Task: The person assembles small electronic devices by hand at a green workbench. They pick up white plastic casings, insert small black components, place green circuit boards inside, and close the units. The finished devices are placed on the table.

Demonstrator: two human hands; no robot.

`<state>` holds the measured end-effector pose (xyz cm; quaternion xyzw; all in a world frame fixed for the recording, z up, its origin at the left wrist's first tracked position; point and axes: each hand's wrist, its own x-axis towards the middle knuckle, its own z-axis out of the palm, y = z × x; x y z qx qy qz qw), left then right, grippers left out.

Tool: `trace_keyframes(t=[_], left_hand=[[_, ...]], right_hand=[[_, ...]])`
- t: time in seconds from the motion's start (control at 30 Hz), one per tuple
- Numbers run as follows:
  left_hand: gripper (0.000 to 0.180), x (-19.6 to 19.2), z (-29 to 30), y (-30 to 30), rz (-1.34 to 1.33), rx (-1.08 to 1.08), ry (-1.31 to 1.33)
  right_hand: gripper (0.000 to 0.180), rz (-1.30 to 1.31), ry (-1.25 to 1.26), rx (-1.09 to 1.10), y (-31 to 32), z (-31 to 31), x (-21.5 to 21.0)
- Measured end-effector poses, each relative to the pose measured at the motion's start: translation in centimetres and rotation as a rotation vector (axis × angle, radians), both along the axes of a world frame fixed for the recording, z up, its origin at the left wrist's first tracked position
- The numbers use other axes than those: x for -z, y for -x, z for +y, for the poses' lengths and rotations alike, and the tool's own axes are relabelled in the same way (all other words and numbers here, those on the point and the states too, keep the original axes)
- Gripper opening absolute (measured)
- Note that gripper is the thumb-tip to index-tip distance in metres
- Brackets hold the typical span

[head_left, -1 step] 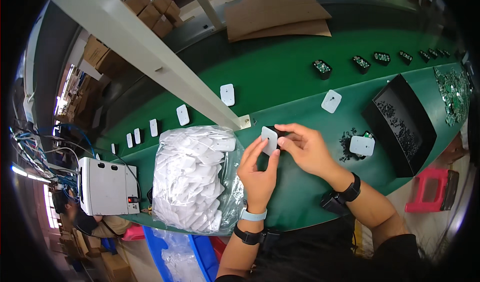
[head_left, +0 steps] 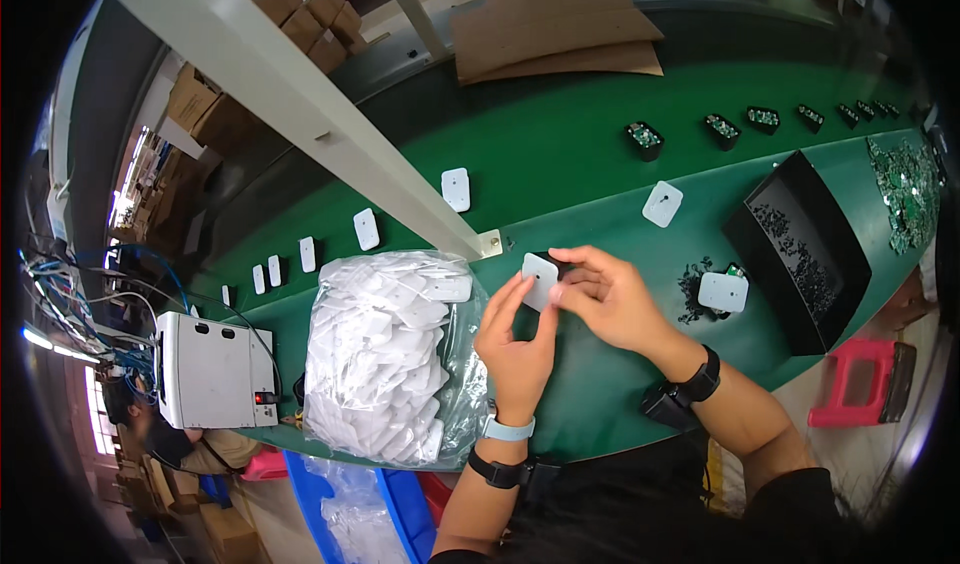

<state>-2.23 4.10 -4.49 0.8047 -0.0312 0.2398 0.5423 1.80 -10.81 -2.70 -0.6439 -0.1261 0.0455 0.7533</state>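
Both hands hold a small black box with a white cover plate (head_left: 540, 275) over the worktop. My left hand (head_left: 515, 349) pinches the plate's near edges between thumb and fingers. My right hand (head_left: 615, 299) grips the far side, where the dark box body shows beneath the plate; its thumb presses near the plate's right edge. Left of my hands lies a clear plastic bag (head_left: 375, 364) full of white plates. To the right, another white plate (head_left: 723, 292) rests on a unit with a bit of circuit board showing, beside a scatter of small black parts (head_left: 692, 289).
An open black tray (head_left: 835, 249) holds small black pieces, near a heap of green circuit boards (head_left: 903, 189). Several open black boxes with boards (head_left: 644, 140) and white-covered units (head_left: 366, 229) line the green belt. A slanted metal post (head_left: 320, 139) and white machine (head_left: 215, 374) stand left.
My right thumb has shifted slightly inward against the plate's edge. Everything else looks the same.
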Motion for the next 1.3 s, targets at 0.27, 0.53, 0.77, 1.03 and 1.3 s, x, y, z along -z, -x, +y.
trace_keyframes(t=[0.27,0.53,0.77,1.03,1.3], left_hand=[[0.037,0.4,-0.4,-0.2,0.064,0.156,0.466],[0.037,0.1,0.4,0.0,0.288,0.188,0.832],[0.029,-0.3,-0.3,0.5,0.026,0.067,0.352],[0.015,-0.2,0.0,0.7,-0.024,0.054,0.084],[0.011,0.2,0.0,0.5,0.009,0.028,-0.012]], right_hand=[[0.04,0.059,-0.041,-0.096,-1.2,-0.5,0.2],[0.042,0.05,0.116,-0.187,-3.1,0.4,-1.0],[0.037,-0.022,0.651,-0.018,-18.2,2.9,0.3],[0.041,-0.172,0.885,0.026,-19.9,3.0,0.8],[0.046,-0.363,0.688,0.183,-17.3,-1.5,-4.8]])
